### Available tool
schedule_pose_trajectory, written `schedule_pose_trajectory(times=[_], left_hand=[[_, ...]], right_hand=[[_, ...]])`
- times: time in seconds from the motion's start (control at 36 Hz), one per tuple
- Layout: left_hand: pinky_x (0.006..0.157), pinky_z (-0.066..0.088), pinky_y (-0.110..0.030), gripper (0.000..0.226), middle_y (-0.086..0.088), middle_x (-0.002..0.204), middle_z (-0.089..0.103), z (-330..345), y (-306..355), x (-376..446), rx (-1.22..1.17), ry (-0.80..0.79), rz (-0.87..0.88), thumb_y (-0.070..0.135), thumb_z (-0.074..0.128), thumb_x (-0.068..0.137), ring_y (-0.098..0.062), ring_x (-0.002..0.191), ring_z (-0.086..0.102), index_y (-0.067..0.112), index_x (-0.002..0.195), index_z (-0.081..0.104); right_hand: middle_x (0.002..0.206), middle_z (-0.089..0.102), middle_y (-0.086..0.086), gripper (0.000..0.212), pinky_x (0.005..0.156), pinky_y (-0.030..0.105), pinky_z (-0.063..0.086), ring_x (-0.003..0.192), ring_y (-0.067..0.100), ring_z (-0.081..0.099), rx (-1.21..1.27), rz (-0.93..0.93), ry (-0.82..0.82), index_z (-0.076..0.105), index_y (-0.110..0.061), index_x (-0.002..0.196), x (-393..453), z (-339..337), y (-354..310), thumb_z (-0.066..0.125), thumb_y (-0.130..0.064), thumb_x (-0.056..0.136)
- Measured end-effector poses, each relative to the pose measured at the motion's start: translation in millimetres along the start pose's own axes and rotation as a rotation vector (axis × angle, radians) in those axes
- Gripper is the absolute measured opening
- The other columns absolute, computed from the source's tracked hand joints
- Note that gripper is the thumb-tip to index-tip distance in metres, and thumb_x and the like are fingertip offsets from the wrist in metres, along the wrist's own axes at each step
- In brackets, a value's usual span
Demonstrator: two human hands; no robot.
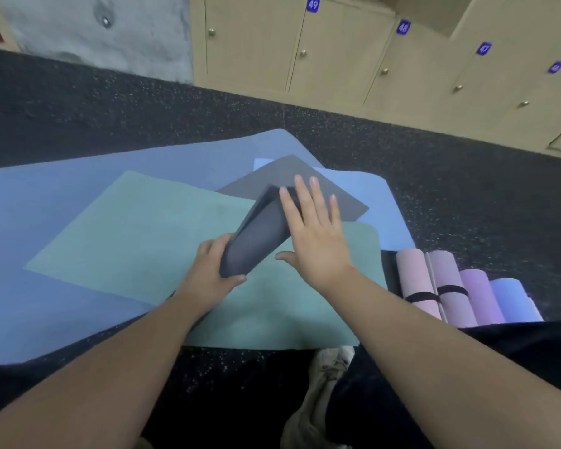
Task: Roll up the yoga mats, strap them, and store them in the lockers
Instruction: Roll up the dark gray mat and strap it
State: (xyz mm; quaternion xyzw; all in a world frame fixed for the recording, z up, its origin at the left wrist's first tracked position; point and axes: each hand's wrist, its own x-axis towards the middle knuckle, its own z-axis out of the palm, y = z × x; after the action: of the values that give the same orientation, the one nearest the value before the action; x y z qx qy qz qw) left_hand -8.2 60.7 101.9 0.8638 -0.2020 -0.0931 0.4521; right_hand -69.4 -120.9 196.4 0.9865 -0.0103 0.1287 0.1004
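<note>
Looking down from the head view, I read it so:
Left hand [212, 270]: curls round the near end of the dark grey mat [259, 234], thumb under, fingers over.
Right hand [314, 234]: fingers straight and spread, lying flat on the roll's far end.
Dark grey mat: partly rolled, loose flattish coil, its tail still flat; it lies on the green mat [136, 234].
Lockers [337, 59]: closed, beyond the mats.
Rolled mats [450, 286]: at right; two wear black straps.

A gym or yoga studio changing area: numbered wooden lockers [344, 56] line the upper right, speckled black rubber flooring [78, 111] runs beneath, and rolled yoga mats [460, 293] lie lower right.
</note>
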Motion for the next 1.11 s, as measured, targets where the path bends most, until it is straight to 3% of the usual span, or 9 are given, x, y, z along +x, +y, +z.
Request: schedule_pose_trajectory(times=[0.06, 0.11, 0.22, 0.33, 0.44, 0.61, 0.75, 0.94, 1.11], left_hand=[[0.089, 0.031, -0.021, 0.074, 0.000, 0.120, 0.036, 1, 5, -10, 0.003, -0.015, -0.014, 0.013, 0.077, 0.079, -0.010, 0.104, 0.042, 0.024, 0.141, 0.037], [0.087, 0.036, -0.026, 0.072, -0.001, 0.119, 0.043, 4, 9, -16, 0.004, -0.025, 0.009, 0.015, 0.077, 0.077, -0.014, 0.105, 0.047, 0.024, 0.138, 0.040], [0.085, 0.040, -0.027, 0.069, -0.001, 0.122, 0.052, 6, 13, -28, -0.059, -0.023, 0.028, 0.013, 0.076, 0.077, -0.016, 0.109, 0.052, 0.022, 0.137, 0.042], [0.080, 0.042, -0.014, 0.067, 0.012, 0.118, 0.053, 7, 30, -37, -0.212, -0.022, -0.006, 0.008, 0.072, 0.083, -0.006, 0.104, 0.055, 0.024, 0.137, 0.038], [0.084, 0.045, -0.025, 0.067, 0.019, 0.113, 0.052, 9, 38, -38, -0.280, -0.036, -0.054, 0.005, 0.073, 0.081, -0.006, 0.103, 0.056, 0.026, 0.132, 0.036], [0.062, 0.042, -0.020, 0.061, 0.013, 0.102, 0.053, 7, 42, -39, -0.205, -0.054, -0.074, 0.004, 0.073, 0.075, -0.006, 0.090, 0.058, 0.029, 0.114, 0.033], [0.081, 0.051, -0.023, 0.083, 0.024, 0.119, 0.053, -5, 54, -37, -0.345, -0.077, -0.006, 0.015, 0.084, 0.071, 0.005, 0.101, 0.060, 0.039, 0.128, 0.029], [0.064, 0.046, -0.017, 0.061, 0.012, 0.102, 0.057, -15, 60, -40, -0.295, -0.022, -0.024, 0.013, 0.082, 0.071, 0.001, 0.086, 0.060, 0.022, 0.111, 0.036], [0.072, 0.048, -0.017, 0.083, 0.016, 0.113, 0.056, -30, 58, -48, -0.340, -0.018, -0.025, 0.025, 0.079, 0.059, 0.001, 0.098, 0.060, 0.030, 0.125, 0.028]], right_hand=[[0.163, -0.011, 0.009, 0.117, 0.119, 0.045, -0.002, 0.150, 0.026, -0.010, 0.134, 0.015, -0.108, -0.006, -0.010, 0.155, -4, -14, 2, 0.073, -0.050, 0.079], [0.161, -0.020, 0.003, 0.118, 0.120, 0.041, -0.002, 0.149, 0.019, -0.015, 0.256, 0.043, -0.152, -0.016, -0.012, 0.153, -6, -25, 3, 0.070, -0.050, 0.082], [0.163, -0.014, 0.000, 0.120, 0.123, 0.038, 0.007, 0.150, 0.016, -0.007, 0.458, 0.058, -0.144, -0.013, -0.014, 0.154, -12, -41, -1, 0.077, -0.042, 0.079], [0.163, -0.009, -0.001, 0.118, 0.121, 0.027, 0.007, 0.150, 0.014, -0.007, 0.575, 0.086, -0.078, -0.007, -0.011, 0.154, -17, -57, -4, 0.080, -0.037, 0.078], [0.164, 0.000, -0.001, 0.110, 0.117, 0.022, 0.002, 0.150, 0.014, -0.004, 0.588, 0.062, -0.076, 0.001, -0.013, 0.156, -21, -64, -6, 0.078, -0.036, 0.080], [0.164, 0.004, -0.001, 0.104, 0.114, 0.018, 0.003, 0.150, 0.015, -0.002, 0.558, 0.026, -0.092, 0.006, -0.015, 0.156, -30, -58, -17, 0.077, -0.033, 0.082], [0.163, 0.008, -0.002, 0.102, 0.116, 0.022, 0.008, 0.150, 0.014, -0.001, 0.589, 0.013, -0.082, 0.011, -0.016, 0.156, -32, -55, -25, 0.079, -0.030, 0.080], [0.163, 0.007, -0.005, 0.086, 0.120, 0.033, 0.000, 0.150, 0.013, -0.002, 0.630, -0.018, -0.121, 0.013, -0.022, 0.156, -32, -55, -34, 0.066, -0.036, 0.089], [0.163, 0.006, -0.011, 0.078, 0.122, 0.038, 0.000, 0.150, 0.010, -0.004, 0.667, -0.052, -0.164, 0.015, -0.029, 0.155, -28, -60, -51, 0.060, -0.036, 0.092]])
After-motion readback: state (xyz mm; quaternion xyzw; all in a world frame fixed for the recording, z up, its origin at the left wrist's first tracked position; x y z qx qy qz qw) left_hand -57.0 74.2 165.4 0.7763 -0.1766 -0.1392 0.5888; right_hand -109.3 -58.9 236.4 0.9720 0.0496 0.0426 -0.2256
